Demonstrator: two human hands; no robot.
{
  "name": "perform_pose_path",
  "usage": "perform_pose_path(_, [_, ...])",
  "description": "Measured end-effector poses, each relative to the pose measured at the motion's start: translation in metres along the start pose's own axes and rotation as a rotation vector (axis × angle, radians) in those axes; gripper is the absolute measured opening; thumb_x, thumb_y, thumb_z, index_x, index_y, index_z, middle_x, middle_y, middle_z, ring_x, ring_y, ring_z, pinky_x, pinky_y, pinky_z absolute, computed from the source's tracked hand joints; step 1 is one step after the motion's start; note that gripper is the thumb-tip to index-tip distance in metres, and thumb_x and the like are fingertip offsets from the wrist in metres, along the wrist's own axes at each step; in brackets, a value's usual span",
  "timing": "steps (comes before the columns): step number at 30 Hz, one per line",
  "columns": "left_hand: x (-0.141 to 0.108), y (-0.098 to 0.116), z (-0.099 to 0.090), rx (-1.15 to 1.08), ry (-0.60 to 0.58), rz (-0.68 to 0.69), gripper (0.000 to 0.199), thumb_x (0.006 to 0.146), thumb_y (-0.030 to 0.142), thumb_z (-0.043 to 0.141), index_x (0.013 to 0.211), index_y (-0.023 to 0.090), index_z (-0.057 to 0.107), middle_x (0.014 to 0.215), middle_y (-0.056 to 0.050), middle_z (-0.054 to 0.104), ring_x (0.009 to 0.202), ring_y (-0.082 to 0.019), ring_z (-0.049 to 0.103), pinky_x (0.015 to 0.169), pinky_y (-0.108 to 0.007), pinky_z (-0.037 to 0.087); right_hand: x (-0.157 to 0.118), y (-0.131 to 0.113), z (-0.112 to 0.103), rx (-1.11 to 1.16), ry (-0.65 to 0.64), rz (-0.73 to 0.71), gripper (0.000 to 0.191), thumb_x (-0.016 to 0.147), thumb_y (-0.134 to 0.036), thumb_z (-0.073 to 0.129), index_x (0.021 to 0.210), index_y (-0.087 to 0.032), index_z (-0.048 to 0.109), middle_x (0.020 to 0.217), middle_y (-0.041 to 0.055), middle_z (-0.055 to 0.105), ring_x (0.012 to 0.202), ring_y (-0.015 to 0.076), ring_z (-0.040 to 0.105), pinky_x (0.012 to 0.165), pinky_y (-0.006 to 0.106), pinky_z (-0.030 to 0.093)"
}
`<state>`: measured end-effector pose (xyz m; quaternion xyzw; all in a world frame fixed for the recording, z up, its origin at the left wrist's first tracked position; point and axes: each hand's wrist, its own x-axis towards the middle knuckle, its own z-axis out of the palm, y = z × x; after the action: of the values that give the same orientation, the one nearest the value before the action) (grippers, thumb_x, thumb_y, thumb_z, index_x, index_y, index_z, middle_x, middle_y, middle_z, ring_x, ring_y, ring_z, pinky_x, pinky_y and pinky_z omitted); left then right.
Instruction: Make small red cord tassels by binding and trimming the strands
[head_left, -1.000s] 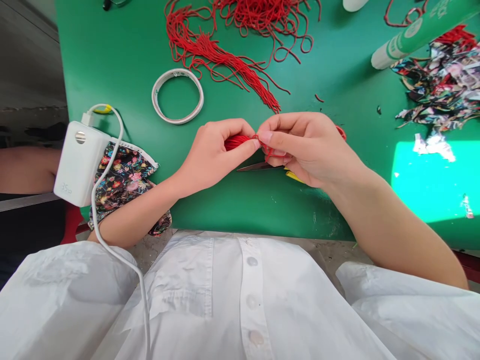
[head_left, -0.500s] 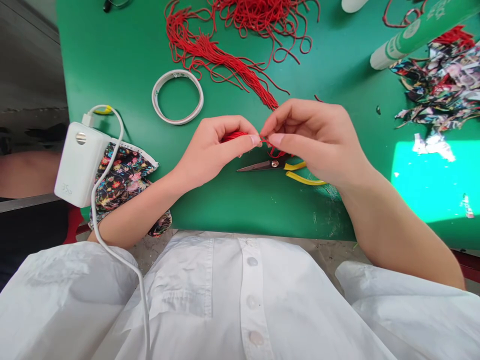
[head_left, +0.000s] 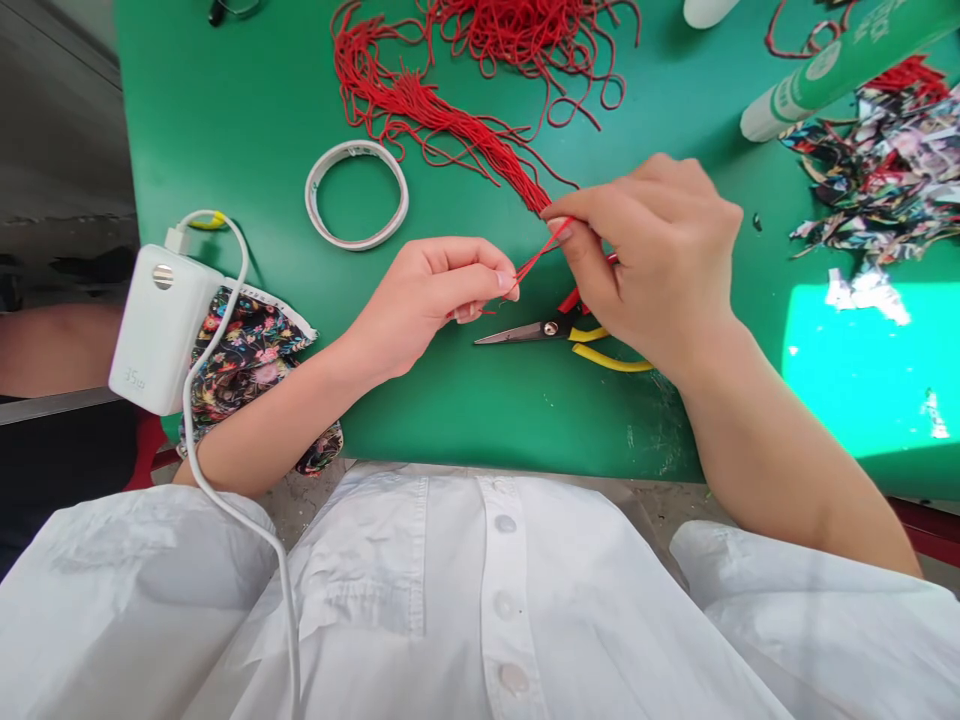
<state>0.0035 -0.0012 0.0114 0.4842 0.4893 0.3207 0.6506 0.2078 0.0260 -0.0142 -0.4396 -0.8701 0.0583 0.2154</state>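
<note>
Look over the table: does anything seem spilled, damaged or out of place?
Two things look untidy. At the far side, the cord heap lies in tangled loops, unlike the neater bundle beside it. On the right, ragged scraps spread unevenly, with one bit lying apart. I see no spill.

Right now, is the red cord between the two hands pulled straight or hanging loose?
Pulled straight: the red cord runs in straight lines from the left hand to the right hand, with no visible sag.

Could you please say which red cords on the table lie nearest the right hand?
The long bundle, its end beside the right hand; the tangled pile lies farther off.
</note>
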Motion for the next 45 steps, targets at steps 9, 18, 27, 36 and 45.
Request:
perform_pose_path(9, [0.003,-0.016,-0.002,0.110,0.075,0.235,0.016,0.086,0.024,0.062,0.071,0.020,0.064,0.070,0.004,0.065,0.060,-0.005,0.059,0.055,-0.022,0.049,0.001,-0.016,-0.005,0.293,0.218,-0.006,0.020,0.092,-0.030,0.058,0.075,-0.024,0.067,0.071,0.0043,0.065,0.066,0.0176,0.056,0.066,0.036,0.045])
perform_pose_path(18, [-0.011,-0.015,0.012,0.350,0.310,0.508,0.023,0.088,0.041,0.061,0.077,0.021,0.067,0.077,0.002,0.069,0.077,-0.010,0.066,0.070,-0.026,0.050,-0.003,-0.058,0.007,1.289,0.150,0.548,0.009,0.082,-0.031,0.074,0.084,-0.024,0.078,0.069,-0.0028,0.067,0.054,0.0090,0.052,0.047,0.026,0.040])
perform_pose_path(27, [-0.004,-0.021,0.010,0.262,0.218,0.448,0.024,0.086,0.042,0.063,0.075,0.021,0.067,0.070,0.002,0.064,0.066,-0.009,0.059,0.061,-0.025,0.048,0.000,-0.048,0.009,1.328,0.213,0.600,0.008,0.075,-0.034,0.082,0.073,-0.030,0.075,0.075,-0.0014,0.072,0.056,0.0142,0.056,0.044,0.031,0.042])
perform_pose_path(36, [-0.003,-0.019,0.011,0.068,0.076,0.313,0.012,0.081,0.031,0.071,0.077,0.020,0.071,0.074,0.004,0.068,0.060,-0.006,0.064,0.061,-0.023,0.057,0.002,-0.046,0.005,1.176,0.309,0.459,0.010,0.080,-0.018,0.076,0.073,-0.023,0.073,0.073,-0.0045,0.070,0.062,0.0095,0.062,0.060,0.027,0.054])
perform_pose_path(45, [-0.005,-0.020,0.012,0.017,0.090,0.352,0.014,0.078,0.035,0.073,0.076,0.021,0.072,0.075,0.006,0.072,0.059,-0.007,0.068,0.060,-0.023,0.059,0.000,-0.042,0.008,1.160,0.270,0.490,0.010,0.082,-0.025,0.075,0.073,-0.024,0.071,0.072,-0.0062,0.068,0.056,0.0089,0.060,0.052,0.025,0.049])
